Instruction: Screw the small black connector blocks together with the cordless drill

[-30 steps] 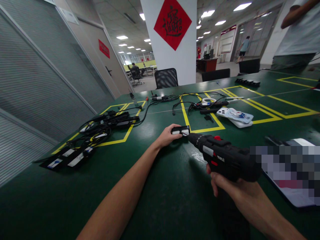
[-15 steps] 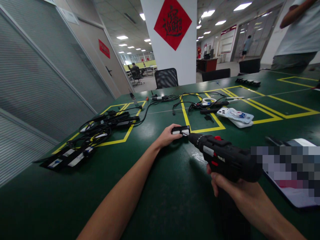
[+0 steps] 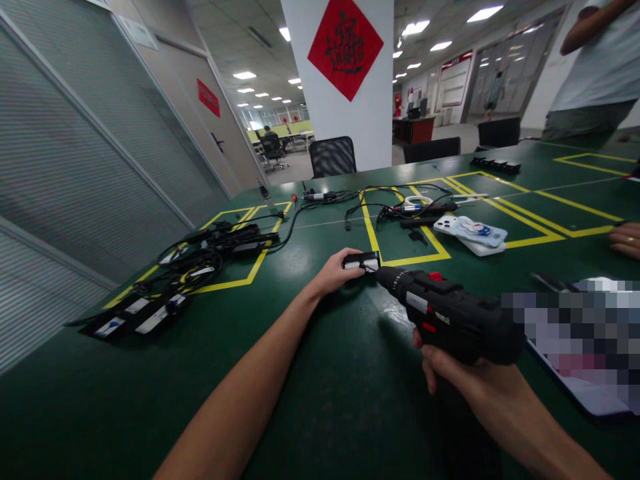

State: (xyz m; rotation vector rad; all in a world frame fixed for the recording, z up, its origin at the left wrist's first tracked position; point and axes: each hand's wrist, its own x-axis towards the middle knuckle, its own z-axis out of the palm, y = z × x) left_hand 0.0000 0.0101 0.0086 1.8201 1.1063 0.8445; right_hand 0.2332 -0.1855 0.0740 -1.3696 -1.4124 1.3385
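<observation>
My left hand [image 3: 340, 272] is closed around a small black block-shaped part with a white label [image 3: 369, 264], held low over the green table. In my right hand [image 3: 453, 370] is a black cordless drill [image 3: 445, 307] with red buttons, my fingers wrapped around its grip. The drill's chuck points left at the labelled part, and a thin bit reaches its near face. Whether the bit touches or enters it, I cannot tell. My left fingertips hide part of the block.
Bundled black cables and adapters [image 3: 220, 247] lie at the left. Phones [image 3: 473, 233] and more cables [image 3: 420, 208] are beyond the drill. A tablet-like device [image 3: 595, 393], partly blurred out, lies at the right. Another person's hand [image 3: 627, 240] rests at the right edge.
Another person's hand has come into view at the right edge of the table. My hands, the drill and the labelled part show no visible movement.
</observation>
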